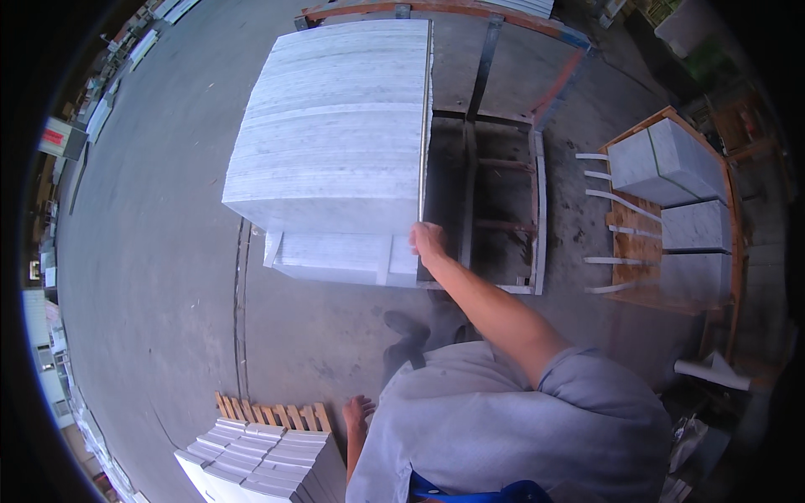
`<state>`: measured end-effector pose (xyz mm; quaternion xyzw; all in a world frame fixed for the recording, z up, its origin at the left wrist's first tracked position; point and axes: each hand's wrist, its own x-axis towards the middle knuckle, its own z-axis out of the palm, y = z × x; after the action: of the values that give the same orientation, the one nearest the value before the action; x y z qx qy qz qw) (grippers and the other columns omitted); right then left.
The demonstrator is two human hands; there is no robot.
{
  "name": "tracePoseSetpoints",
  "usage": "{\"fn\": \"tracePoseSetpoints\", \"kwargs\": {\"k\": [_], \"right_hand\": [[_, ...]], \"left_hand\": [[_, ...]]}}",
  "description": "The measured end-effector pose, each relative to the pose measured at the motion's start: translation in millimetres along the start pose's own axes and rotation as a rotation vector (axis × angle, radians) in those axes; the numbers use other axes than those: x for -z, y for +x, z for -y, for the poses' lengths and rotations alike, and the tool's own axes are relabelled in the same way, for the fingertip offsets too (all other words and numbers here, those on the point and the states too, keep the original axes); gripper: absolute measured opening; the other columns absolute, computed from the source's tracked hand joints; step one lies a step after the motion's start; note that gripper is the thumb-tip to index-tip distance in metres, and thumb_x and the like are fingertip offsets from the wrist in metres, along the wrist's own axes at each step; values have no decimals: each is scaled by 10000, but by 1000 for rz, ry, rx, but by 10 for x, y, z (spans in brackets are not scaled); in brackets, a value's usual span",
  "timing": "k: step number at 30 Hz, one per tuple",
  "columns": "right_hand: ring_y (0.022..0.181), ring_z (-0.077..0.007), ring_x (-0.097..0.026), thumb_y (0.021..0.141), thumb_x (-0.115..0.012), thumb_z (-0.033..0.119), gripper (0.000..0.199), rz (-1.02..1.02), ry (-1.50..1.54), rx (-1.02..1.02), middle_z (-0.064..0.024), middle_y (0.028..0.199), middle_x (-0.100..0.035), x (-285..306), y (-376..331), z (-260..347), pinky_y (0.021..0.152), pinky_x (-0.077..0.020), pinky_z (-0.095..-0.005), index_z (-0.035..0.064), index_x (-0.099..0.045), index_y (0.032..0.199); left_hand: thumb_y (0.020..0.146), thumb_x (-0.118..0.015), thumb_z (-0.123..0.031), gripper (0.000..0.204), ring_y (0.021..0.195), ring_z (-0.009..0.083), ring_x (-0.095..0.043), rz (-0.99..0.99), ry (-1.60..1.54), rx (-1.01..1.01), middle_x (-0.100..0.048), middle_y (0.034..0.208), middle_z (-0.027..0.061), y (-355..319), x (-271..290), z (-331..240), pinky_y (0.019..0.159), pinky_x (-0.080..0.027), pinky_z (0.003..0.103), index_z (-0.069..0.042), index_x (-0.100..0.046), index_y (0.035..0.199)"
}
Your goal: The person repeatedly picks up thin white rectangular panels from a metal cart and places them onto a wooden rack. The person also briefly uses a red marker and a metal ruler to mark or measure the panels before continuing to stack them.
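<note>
My right hand (428, 241) is closed at the near right corner of a tall stack of white-grey stone slabs (335, 126). Its fingers wrap the near end of a long thin metal strip (425, 126), which lies along the stack's right edge. Whether that is a rod or a measure I cannot make out. A lower stack of slabs (327, 256) shows beneath the near side. My left hand (358, 411) hangs low beside my body, its fingers apart and nothing in it, near a pallet of white slabs (251, 457).
A metal frame (538, 210) with crossbars stands right of the stack. Farther right, a wooden crate (633, 251) holds marble blocks (667, 159), with pale straps (616, 194) sticking out. Wooden slats (272, 415) edge the pallet at lower left. Concrete floor (151, 251) spreads to the left.
</note>
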<state>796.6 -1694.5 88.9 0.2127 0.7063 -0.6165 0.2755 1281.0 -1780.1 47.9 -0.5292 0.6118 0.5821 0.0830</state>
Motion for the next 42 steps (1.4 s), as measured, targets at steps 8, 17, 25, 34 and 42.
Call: {"fn": "tracePoseSetpoints", "kwargs": {"k": [8, 17, 25, 34, 42], "right_hand": [[542, -170, -576, 726, -522, 188, 214, 22, 95, -1, -80, 614, -575, 29, 43, 11, 441, -494, -297, -6, -603, 688], [552, -153, -580, 759, -508, 204, 231, 70, 105, -9, -73, 624, -579, 30, 16, -30, 449, -504, -290, -2, -602, 713], [537, -148, -587, 800, -518, 235, 260, 59, 70, -13, -71, 672, -604, 26, 6, -59, 433, -513, -283, -10, -601, 772], [530, -145, -587, 855, -517, 320, 351, 58, 33, -21, -75, 671, -602, 8, -18, -44, 415, -508, -277, -20, -598, 818], [527, -144, -584, 859, -530, 356, 385, 66, 14, -16, -73, 686, -601, 3, 14, -90, 407, -502, -277, -24, -586, 835]], "left_hand": [[825, -501, -173, 312, 665, 280, -632, 17, 72, -38, -621, 848, 200, -1, -301, -274, 563, -522, 344, 86, -555, 991], [819, -494, -183, 339, 665, 294, -634, -76, -121, 127, -622, 865, 222, -149, -479, -652, 575, -525, 366, 91, -551, 1010], [811, -495, -181, 353, 662, 295, -632, -57, -164, 132, -621, 878, 227, -75, -541, -654, 581, -525, 364, 99, -547, 1021], [805, -503, -179, 339, 654, 283, -625, -21, -96, 120, -624, 868, 216, 97, -547, -642, 568, -516, 354, 91, -557, 1003], [804, -509, -179, 335, 638, 276, -625, -58, -270, 267, -624, 861, 213, 170, -561, -762, 564, -514, 349, 88, -559, 999]]}}
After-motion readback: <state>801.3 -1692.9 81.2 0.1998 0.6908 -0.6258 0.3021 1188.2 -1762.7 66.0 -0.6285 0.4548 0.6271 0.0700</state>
